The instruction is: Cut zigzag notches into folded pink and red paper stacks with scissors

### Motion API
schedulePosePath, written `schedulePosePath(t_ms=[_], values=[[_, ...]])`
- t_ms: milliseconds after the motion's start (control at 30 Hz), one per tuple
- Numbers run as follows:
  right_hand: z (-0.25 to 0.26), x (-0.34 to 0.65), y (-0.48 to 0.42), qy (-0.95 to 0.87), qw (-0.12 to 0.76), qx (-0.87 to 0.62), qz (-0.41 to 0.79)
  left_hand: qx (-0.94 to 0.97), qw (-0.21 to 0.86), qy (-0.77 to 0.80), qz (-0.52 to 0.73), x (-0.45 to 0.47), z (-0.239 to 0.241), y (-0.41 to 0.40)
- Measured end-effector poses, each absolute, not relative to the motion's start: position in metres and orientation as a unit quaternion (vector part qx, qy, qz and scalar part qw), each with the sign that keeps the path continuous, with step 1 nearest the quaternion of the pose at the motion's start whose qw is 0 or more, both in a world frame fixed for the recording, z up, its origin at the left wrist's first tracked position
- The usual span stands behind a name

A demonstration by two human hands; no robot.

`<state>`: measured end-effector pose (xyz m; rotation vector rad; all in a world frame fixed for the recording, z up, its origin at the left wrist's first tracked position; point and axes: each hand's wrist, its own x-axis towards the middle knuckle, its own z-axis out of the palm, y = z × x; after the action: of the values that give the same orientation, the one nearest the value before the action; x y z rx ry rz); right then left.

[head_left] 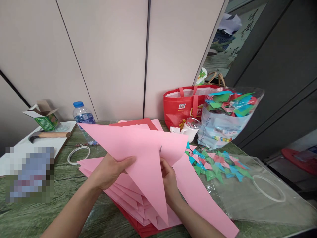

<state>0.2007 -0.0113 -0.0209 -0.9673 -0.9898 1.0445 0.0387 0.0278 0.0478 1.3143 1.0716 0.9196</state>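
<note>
A large sheet of pink paper is held up in front of me. My left hand pinches its left part, thumb on top and fingers hidden underneath. My right hand is closed around scissors at the right edge of a cut in the sheet. Only the dark tip of the scissors shows above the paper; their handles are hidden by the hand. The cut leaves a pointed flap on the left and a strip hanging to the right. Below lies a stack of pink sheets with red paper under it.
Behind stand a water bottle, a red bag, a white mug and a clear bag of coloured paper pieces. More folded pieces lie at right. A sickle and a tape roll are at left.
</note>
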Motion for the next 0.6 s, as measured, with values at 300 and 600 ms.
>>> schedulePosePath(t_ms=[300,600], values=[[-0.0216,0.202,-0.0111,-0.432,0.65,-0.428,0.456,0.556,0.575,0.448,0.4,0.0379,0.0472,0.0274],[-0.0234,0.2023,-0.0108,-0.432,0.648,-0.424,0.462,0.558,0.571,0.449,0.402,0.0394,0.0486,0.027]])
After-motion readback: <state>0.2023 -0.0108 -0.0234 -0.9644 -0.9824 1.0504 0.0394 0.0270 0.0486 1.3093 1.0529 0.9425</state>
